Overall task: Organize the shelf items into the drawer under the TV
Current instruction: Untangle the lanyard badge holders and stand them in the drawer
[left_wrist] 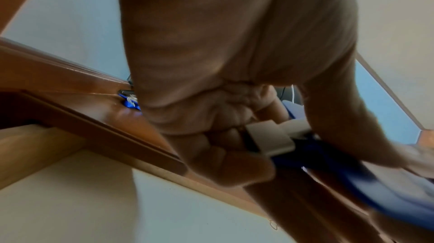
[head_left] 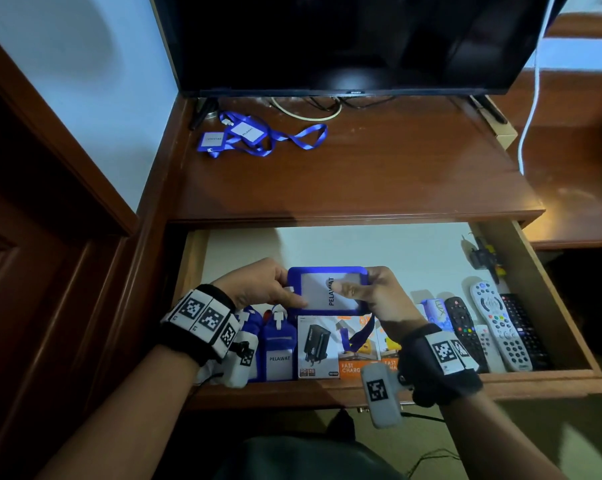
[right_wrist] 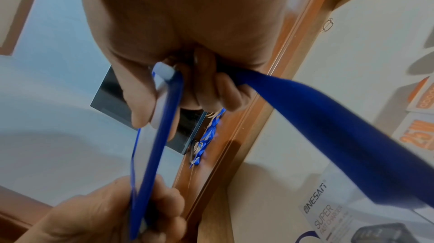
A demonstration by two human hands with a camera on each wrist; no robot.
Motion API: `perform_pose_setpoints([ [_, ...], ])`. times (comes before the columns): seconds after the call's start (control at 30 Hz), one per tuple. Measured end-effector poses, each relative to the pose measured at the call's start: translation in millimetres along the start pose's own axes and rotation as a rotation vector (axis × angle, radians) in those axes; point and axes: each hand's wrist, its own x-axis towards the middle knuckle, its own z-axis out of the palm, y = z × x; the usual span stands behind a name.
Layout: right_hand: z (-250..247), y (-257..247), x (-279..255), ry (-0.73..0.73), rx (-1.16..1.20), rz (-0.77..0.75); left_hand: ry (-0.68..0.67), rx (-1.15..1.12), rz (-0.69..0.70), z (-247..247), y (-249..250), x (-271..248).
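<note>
Brown wooden cabinetry held an open pale-lined drawer closest to us, where white and orange charger boxes, stored blue badge holders and several remote controls lay along its front. Just above them we held a blue plastic-framed badge holder marked PELAWAT flat over the drawer. Our left hand pinched its left edge, thumb on top. Our right hand clamped its right edge with curled fingers, and the blue strap hung below that hand. Farther back, two more blue lanyards with badges lay tangled on the brown shelf, under the black TV.
</note>
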Motion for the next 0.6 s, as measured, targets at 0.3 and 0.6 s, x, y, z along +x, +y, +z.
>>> perform_pose_setpoints([
  [0.3, 1, 4, 1, 0.014, -0.002, -0.028, -0.075, -0.044, 0.002, -3, 1, -4],
  [0.6, 8, -2, -3, 0.073, -0.025, 0.025, 0.085, -0.14, 0.045, 3, -5, -5],
])
